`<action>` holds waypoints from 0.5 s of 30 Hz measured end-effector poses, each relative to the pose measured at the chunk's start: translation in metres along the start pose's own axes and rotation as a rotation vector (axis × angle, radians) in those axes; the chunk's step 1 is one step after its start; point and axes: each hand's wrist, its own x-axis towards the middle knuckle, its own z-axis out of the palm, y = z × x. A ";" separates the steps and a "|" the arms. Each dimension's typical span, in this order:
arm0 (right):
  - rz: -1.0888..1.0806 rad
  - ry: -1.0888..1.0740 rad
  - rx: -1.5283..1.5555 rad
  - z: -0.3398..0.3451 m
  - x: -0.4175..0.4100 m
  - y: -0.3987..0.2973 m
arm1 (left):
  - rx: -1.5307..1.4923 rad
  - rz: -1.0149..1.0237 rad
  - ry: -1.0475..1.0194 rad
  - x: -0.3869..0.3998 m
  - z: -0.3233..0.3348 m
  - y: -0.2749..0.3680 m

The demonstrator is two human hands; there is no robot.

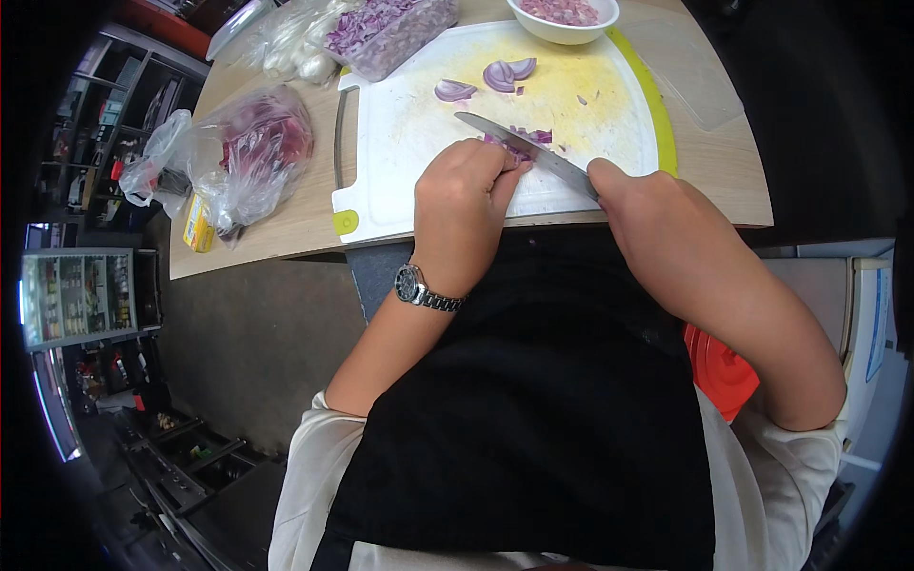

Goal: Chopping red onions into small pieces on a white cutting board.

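My right hand grips the handle of a kitchen knife, its blade slanting up to the left across the cutting board. Under and beside the blade lie chopped red onion pieces. Curled at the near side of the blade, my left hand has its fingertips on a piece of red onion, mostly hidden by the fingers. Farther up the white board rest onion wedges and another wedge to their left.
A white bowl of diced pieces stands at the board's far edge. Left of it sits a clear plastic container of chopped red onion. Plastic bags and a small yellow box lie on the left. A clear lid rests at right.
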 end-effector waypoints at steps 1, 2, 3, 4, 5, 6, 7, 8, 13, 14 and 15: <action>-0.005 0.003 -0.009 0.002 0.000 0.000 | 0.008 0.006 -0.028 0.001 0.001 0.001; -0.002 0.002 -0.010 0.007 0.002 0.001 | 0.017 0.013 -0.055 0.001 0.001 0.001; -0.002 0.007 -0.028 0.012 0.006 0.003 | 0.017 0.014 -0.055 0.001 0.001 0.002; -0.002 0.012 -0.046 0.014 0.009 0.004 | 0.023 0.027 -0.060 0.001 0.001 0.002; 0.000 0.015 -0.048 0.013 0.008 0.005 | 0.029 0.040 -0.066 0.001 0.001 0.004; -0.011 0.002 -0.040 0.011 0.010 0.006 | 0.032 0.043 -0.063 -0.001 0.000 0.003; -0.020 -0.010 -0.033 0.009 0.011 0.007 | 0.029 0.050 -0.055 -0.003 0.000 0.003; -0.021 -0.005 -0.034 0.006 0.009 0.007 | 0.025 0.058 -0.047 -0.004 0.001 0.003; -0.016 0.021 -0.010 0.002 0.000 0.003 | 0.014 0.025 -0.055 -0.005 -0.003 0.004; -0.017 0.018 -0.008 0.005 0.001 0.003 | 0.019 0.020 -0.059 -0.005 -0.004 0.004; -0.021 0.020 -0.022 0.008 0.001 0.003 | 0.014 0.022 -0.061 -0.004 -0.004 0.005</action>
